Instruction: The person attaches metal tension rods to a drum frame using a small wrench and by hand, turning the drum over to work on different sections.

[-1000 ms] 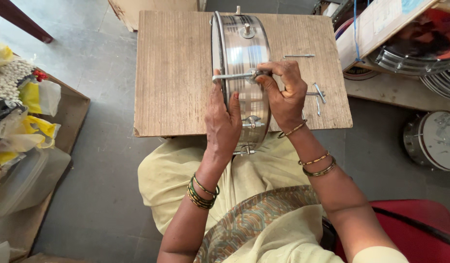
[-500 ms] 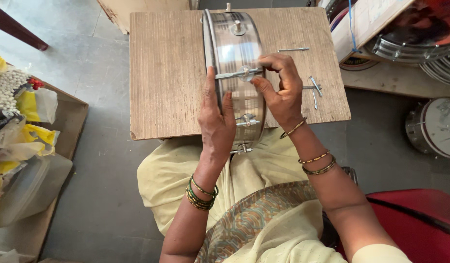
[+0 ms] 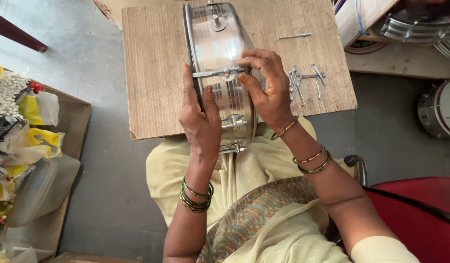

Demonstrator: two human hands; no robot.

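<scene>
A shiny metal drum shell (image 3: pixel 217 44) stands on its edge on a wooden board (image 3: pixel 152 68) over my lap. My left hand (image 3: pixel 199 119) grips its left rim from below. My right hand (image 3: pixel 266 90) pinches a metal tension rod with its lug (image 3: pixel 220 73) that lies across the shell's side. Two more lugs (image 3: pixel 233 122) show lower on the shell. Several loose metal rods (image 3: pixel 303 84) lie on the board just right of my right hand, and a single rod (image 3: pixel 294 36) lies farther up.
Stacked metal drum shells (image 3: pixel 420 27) and a drum (image 3: pixel 441 109) sit at the right. A cardboard box (image 3: pixel 20 160) with plastic bags and small parts stands on the floor at the left. A red seat (image 3: pixel 420 204) is at lower right.
The view has shifted so board and drum shell sit lower and more to the left. My hands keep their hold; my right fingers stay at the rod.
</scene>
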